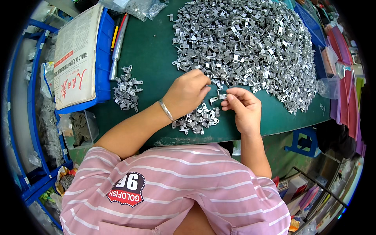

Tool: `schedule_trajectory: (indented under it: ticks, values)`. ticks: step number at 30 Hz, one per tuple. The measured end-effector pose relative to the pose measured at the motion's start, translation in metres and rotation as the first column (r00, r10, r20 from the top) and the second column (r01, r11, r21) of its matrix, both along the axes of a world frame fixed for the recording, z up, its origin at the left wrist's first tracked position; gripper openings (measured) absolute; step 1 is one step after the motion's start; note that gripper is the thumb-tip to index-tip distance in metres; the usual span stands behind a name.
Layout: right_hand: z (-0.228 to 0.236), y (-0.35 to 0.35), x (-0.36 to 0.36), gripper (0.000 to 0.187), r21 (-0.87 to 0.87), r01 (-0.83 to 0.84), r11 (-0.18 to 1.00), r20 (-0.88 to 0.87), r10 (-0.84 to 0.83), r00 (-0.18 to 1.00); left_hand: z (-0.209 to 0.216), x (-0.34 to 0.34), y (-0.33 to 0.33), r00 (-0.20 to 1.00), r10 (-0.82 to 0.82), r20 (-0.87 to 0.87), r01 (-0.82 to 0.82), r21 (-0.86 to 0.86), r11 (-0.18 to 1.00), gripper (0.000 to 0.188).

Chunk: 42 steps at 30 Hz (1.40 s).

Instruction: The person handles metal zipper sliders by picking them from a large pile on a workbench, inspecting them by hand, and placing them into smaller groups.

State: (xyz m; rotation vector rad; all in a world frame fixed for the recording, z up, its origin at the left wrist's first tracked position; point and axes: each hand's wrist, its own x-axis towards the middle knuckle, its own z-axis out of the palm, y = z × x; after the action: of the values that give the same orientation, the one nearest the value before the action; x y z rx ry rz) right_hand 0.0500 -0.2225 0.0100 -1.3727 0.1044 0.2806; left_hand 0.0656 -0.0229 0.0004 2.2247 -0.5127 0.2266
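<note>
Between the thumb and forefinger of my right hand (244, 107) is a small silver metal bracket (222, 96) with a hole in it. My left hand (188, 93), wearing a bangle (166, 110), is closed just left of it, fingers curled together; whatever its fingertips hold is hidden. Below the left hand, near the table's front edge, lies a small pile of brackets (199, 120), partly covered by that hand. A huge heap of similar brackets (246, 47) spreads over the table beyond both hands. Farther left sits another small pile of brackets (127, 90).
A blue crate (102, 58) topped with newspaper (76, 58) stands at the left of the green table (152, 51), with pens and a long silver tool (118, 49) beside it. Clear plastic bags (137, 8) lie at the back. A blue stool (303, 141) is under the right side.
</note>
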Motion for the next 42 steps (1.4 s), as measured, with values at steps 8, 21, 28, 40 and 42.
schedule_trajectory:
  ticks: [8,21,28,40,42]
  values:
    - [-0.003,0.007,-0.004,0.012,-0.540,-0.057,0.840,0.537,0.395,0.745,0.012,-0.012,0.015,0.748,-0.141,-0.649,-0.414,-0.622,0.664,0.014]
    - [-0.020,0.009,0.013,0.019,-0.685,0.327,0.651,0.674,0.396,0.624,0.018,-0.019,0.019,0.643,-0.293,-0.707,-0.508,-0.681,0.528,0.012]
    - [-0.018,0.010,0.014,0.018,-0.714,0.340,0.611,0.659,0.424,0.622,0.022,-0.022,0.023,0.758,-0.153,-0.634,-0.475,-0.698,0.535,0.010]
    - [-0.006,0.003,0.004,0.017,0.345,-0.058,0.937,-0.154,0.117,0.981,0.040,-0.046,0.111,0.795,0.510,0.327,-0.584,0.188,0.790,0.011]
    - [-0.004,0.004,0.006,0.018,0.438,-0.092,0.894,-0.189,0.191,0.963,0.031,-0.047,0.118,0.826,0.509,0.244,-0.561,0.254,0.788,0.013]
